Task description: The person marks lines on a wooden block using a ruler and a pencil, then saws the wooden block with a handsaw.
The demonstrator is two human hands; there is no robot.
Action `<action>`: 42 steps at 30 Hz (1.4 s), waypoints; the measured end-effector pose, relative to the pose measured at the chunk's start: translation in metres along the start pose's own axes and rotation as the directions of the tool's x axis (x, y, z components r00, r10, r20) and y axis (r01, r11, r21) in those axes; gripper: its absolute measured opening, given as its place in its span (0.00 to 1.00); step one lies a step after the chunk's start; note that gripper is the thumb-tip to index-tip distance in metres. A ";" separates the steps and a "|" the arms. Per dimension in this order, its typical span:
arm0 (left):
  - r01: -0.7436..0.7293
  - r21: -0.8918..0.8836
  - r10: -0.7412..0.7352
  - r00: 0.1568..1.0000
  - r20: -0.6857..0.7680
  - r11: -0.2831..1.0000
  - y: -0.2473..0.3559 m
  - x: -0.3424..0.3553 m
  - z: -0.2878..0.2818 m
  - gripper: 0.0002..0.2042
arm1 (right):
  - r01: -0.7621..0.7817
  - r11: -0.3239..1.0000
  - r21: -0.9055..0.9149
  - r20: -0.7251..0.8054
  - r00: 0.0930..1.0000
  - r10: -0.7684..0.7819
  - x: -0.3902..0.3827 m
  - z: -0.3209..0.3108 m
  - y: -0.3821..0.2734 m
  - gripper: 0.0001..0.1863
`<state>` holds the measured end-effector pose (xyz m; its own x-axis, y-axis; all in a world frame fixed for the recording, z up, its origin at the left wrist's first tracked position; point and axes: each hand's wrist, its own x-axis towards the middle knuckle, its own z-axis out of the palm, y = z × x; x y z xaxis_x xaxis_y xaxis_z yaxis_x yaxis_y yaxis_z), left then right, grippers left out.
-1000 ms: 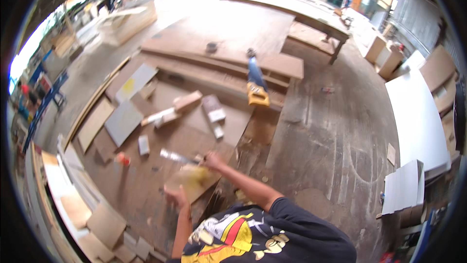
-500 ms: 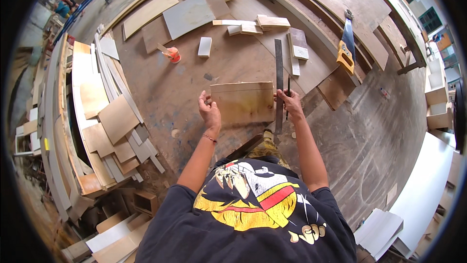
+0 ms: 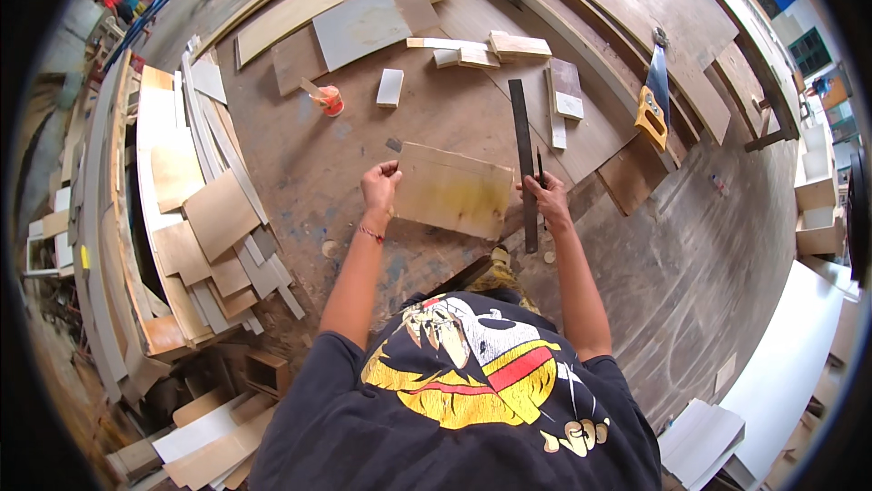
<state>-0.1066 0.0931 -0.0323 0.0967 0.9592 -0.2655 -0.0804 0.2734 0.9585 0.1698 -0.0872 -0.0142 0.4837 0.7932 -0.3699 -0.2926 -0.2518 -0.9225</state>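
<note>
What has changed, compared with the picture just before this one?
The board has turned clockwise, its right side lower in view. The left hand, at its left edge, has shifted slightly leftward. The right hand still holds the dark strip and black stick; saw and cup stayed.

Board [image 3: 451,191]: before us, our left hand [image 3: 380,193] at its left edge, our right hand [image 3: 549,198] beside its right.
Strip [image 3: 521,123]: in our right hand, just right of the board.
Pencil [image 3: 540,164]: in the same hand, right of the strip.
Cup [image 3: 332,103]: beyond our left hand, left of the block [image 3: 390,89].
Stick [image 3: 312,88]: in the cup, leaning left.
Panels [image 3: 361,29]: behind cup and block, some overlapping.
Saw [image 3: 654,108]: beyond our right hand, to its right.
Scraps [image 3: 222,218]: piled on our left.
Sheet [image 3: 779,368]: on our right.
</note>
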 end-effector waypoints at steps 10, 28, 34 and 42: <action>-0.270 0.568 -0.191 0.759 0.622 0.777 0.071 0.080 0.089 0.09 | 0.087 0.975 -0.205 -0.122 0.986 -0.114 -0.009 0.007 0.014 0.05; -0.753 0.571 0.339 0.658 0.673 0.328 0.020 -0.025 0.052 0.24 | -0.085 0.990 -0.112 -0.074 0.994 0.077 -0.044 0.081 -0.001 0.07; -0.720 0.682 0.159 0.693 0.703 0.126 0.008 -0.046 0.061 0.45 | -0.024 0.860 -0.510 -0.269 0.954 -0.133 -0.022 0.057 0.003 0.11; -0.743 0.666 0.112 0.670 0.734 0.074 0.008 -0.047 0.061 0.47 | -0.068 0.926 -0.372 -0.166 0.986 0.006 -0.023 0.059 -0.010 0.08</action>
<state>-0.0514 0.0462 -0.0062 0.7842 0.6205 0.0058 0.5827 -0.7396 0.3369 0.1130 -0.0701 0.0099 0.6118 0.6889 -0.3888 0.0025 -0.4932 -0.8699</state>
